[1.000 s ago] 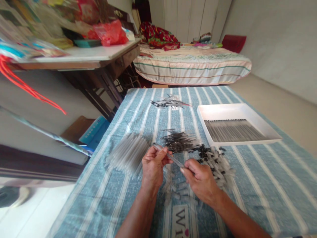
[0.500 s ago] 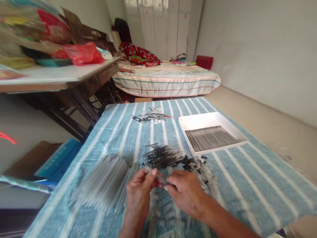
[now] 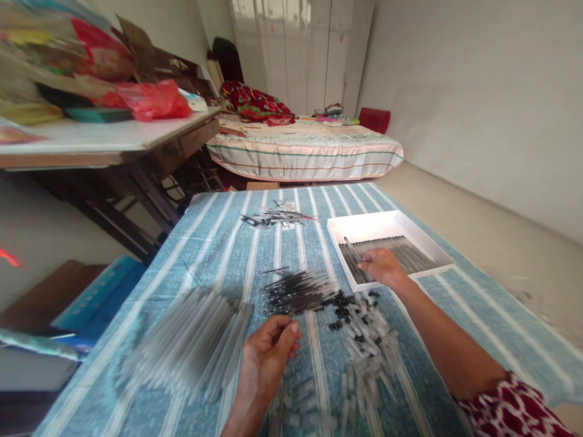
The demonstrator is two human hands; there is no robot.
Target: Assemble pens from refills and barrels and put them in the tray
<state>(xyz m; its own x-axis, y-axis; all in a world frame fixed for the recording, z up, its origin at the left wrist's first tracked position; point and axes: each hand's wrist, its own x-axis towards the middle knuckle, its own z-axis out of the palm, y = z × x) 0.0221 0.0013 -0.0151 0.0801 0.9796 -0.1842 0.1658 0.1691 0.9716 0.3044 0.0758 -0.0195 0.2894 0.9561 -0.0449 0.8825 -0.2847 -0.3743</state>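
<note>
Blue cloth, white-striped [image 3: 209, 243], covers the work table. Clock centred on the heap of dark rods; 12 is away from the wearer.

Bed [image 3: 305, 145] at 12, well apart. Cluttered desk [image 3: 168, 136] at 10. Blue carton [image 3: 98, 297] below the table at 9. White box [image 3: 368, 224] at 2, a row of grey pens [image 3: 410, 255] inside, side by side, dark ends toward its far wall. Bundle of translucent tubes [image 3: 186, 340] at 8. Dark rods [image 3: 298, 291] at centre. Pile of small clear and black caps [image 3: 373, 334] at 4. Loose sticks [image 3: 276, 216] at 11.

Left hand [image 3: 268, 346] at 7: fingers curled, thumb near the forefinger; cannot tell whether the tips meet or hold anything. Right hand [image 3: 381, 266] over the near-left part of the box, pinching one pen [image 3: 351, 247] between thumb and fingers. Pen slants over the row's left end; contact beneath not clear.

Judgement on laying it well: keep the dark end outward, match the row's slant, lower it flat, let go gently so neighbours don't roll.

Writing: pale printed label [image 3: 288, 212] on the cloth at 12, partly under the sticks; letters too blurred to read. No brand legible.
</note>
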